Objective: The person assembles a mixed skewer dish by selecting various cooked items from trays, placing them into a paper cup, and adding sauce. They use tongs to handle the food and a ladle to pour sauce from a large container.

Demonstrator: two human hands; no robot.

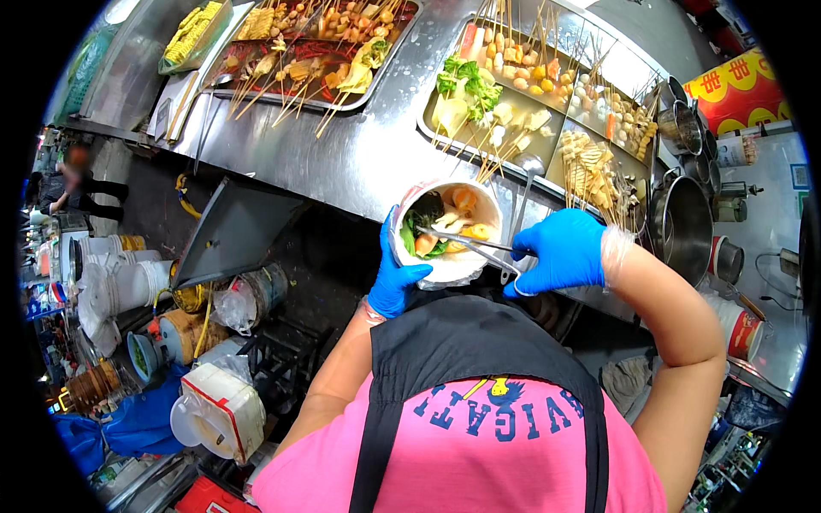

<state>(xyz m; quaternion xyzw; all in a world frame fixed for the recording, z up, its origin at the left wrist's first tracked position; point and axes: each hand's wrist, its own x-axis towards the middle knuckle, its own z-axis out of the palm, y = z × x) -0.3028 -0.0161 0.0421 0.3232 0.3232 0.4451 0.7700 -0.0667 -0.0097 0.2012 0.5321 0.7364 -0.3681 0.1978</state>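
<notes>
Skewers in red broth fill a tray (400, 41) toward the left edge of the steel surface (368, 145). By the near edge, the gloved left hand's (396, 278) grip cups a white bowl (449, 272) of greens and other food. A metal utensil (489, 245) reaches into it, its handles enclosed by the gloved right hand's (560, 252) grip.

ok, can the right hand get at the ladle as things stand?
Probably not straight off: the right hand holds a metal tool, its tips in the bowl. The ladle looks close, its handle near that hand, so a freed grip could likely reach it.
</notes>
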